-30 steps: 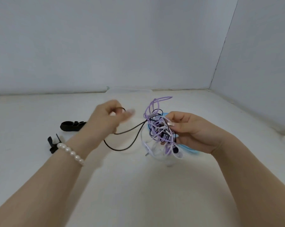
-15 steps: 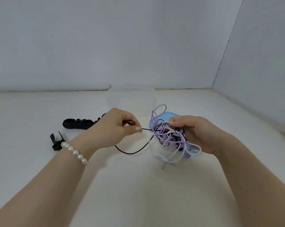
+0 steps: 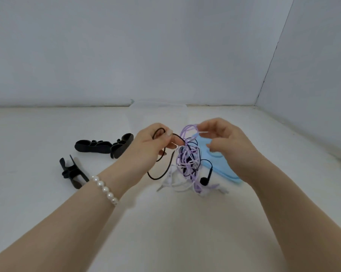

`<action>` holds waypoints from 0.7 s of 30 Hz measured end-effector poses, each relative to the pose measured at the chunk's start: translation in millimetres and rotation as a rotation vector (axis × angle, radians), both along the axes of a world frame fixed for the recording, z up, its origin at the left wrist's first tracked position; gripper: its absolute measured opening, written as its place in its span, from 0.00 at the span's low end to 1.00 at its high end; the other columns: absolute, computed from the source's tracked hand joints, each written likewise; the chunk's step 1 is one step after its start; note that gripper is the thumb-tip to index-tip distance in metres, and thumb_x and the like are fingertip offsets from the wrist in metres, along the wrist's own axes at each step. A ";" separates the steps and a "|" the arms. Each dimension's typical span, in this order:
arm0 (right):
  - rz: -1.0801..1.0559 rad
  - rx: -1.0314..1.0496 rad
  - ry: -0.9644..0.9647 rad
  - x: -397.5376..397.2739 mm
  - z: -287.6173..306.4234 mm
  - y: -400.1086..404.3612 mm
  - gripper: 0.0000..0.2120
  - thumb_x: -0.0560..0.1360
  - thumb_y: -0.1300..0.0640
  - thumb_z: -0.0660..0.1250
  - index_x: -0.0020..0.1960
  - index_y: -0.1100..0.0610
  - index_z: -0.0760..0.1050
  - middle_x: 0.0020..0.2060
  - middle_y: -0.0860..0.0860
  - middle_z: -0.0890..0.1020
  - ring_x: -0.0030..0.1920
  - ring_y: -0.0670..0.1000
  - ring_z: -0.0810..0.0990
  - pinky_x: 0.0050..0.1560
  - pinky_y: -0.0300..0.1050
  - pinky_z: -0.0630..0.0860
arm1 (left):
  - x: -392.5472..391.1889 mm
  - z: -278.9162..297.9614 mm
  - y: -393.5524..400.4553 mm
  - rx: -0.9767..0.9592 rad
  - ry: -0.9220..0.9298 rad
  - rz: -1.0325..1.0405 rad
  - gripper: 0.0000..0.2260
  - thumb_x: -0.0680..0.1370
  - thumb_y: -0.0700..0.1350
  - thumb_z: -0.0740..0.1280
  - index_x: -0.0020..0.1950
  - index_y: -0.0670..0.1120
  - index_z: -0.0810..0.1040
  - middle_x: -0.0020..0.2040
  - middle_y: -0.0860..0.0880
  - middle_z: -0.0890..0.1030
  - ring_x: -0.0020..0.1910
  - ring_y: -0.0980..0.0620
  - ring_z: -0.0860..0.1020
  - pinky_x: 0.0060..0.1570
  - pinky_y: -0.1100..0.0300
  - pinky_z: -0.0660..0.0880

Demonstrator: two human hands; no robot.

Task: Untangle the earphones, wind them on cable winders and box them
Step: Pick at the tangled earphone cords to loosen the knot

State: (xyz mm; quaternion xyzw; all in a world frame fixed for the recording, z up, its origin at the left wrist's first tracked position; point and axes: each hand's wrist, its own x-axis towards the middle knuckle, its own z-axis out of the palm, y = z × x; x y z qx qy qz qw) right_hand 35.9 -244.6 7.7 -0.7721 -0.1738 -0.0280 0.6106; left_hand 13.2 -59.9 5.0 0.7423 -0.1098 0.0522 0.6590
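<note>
A tangle of purple, white and black earphone cables (image 3: 187, 161) hangs between my hands above the white table. My left hand (image 3: 150, 148) pinches a loop of the black cable (image 3: 158, 132). My right hand (image 3: 222, 138) pinches a purple and white strand at the top of the tangle. A black earbud (image 3: 205, 180) dangles at the tangle's lower right. Two black cable winders (image 3: 105, 147) (image 3: 73, 171) lie on the table to the left. A clear plastic box (image 3: 157, 114) stands behind my hands, and its light blue lid (image 3: 220, 163) lies under my right hand.
The white table (image 3: 48, 124) meets grey walls at the back and on the right. A pearl bracelet (image 3: 105, 189) sits on my left wrist.
Both hands have risen with the tangle. My right hand let go of the bundle's middle and now pinches a strand at its top. The black earbud has dropped free below.
</note>
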 end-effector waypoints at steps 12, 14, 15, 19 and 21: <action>-0.198 -0.506 -0.138 -11.5 4.2 11.0 0.07 0.65 0.54 0.75 0.34 0.48 0.78 0.35 0.43 0.74 0.36 0.42 0.72 0.35 0.31 0.66 | 1.1 -6.7 -1.4 0.080 -0.029 -0.023 0.11 0.83 0.41 0.53 0.41 0.47 0.67 0.37 0.53 0.83 0.35 0.59 0.79 0.39 0.65 0.72; -0.205 -0.556 -0.192 -15.1 7.2 12.0 0.05 0.65 0.56 0.73 0.35 0.48 0.78 0.36 0.43 0.74 0.38 0.42 0.72 0.35 0.29 0.65 | 3.2 -7.3 -0.9 0.051 -0.034 0.015 0.11 0.83 0.41 0.53 0.40 0.46 0.66 0.37 0.50 0.84 0.34 0.55 0.78 0.38 0.64 0.71; -0.212 -0.562 -0.216 -16.7 7.9 12.6 0.05 0.65 0.57 0.73 0.35 0.49 0.78 0.36 0.43 0.74 0.38 0.42 0.72 0.35 0.29 0.65 | 4.4 -8.0 -1.3 0.055 -0.045 0.053 0.11 0.82 0.41 0.54 0.40 0.46 0.67 0.36 0.50 0.84 0.36 0.51 0.78 0.39 0.61 0.71; -0.182 -0.514 -0.323 -18.7 9.3 13.1 0.06 0.64 0.60 0.73 0.36 0.52 0.77 0.37 0.46 0.76 0.39 0.44 0.73 0.36 0.30 0.65 | 4.9 -6.4 -4.5 -0.053 0.014 0.171 0.13 0.82 0.45 0.55 0.39 0.44 0.67 0.29 0.51 0.82 0.31 0.53 0.81 0.37 0.59 0.76; -0.120 -0.544 -0.283 -20.6 10.8 12.7 0.07 0.64 0.59 0.73 0.37 0.52 0.75 0.39 0.45 0.75 0.42 0.46 0.73 0.37 0.31 0.65 | 2.4 -3.3 -6.5 -0.172 0.120 0.163 0.13 0.83 0.48 0.54 0.40 0.44 0.65 0.29 0.48 0.82 0.28 0.52 0.81 0.37 0.58 0.77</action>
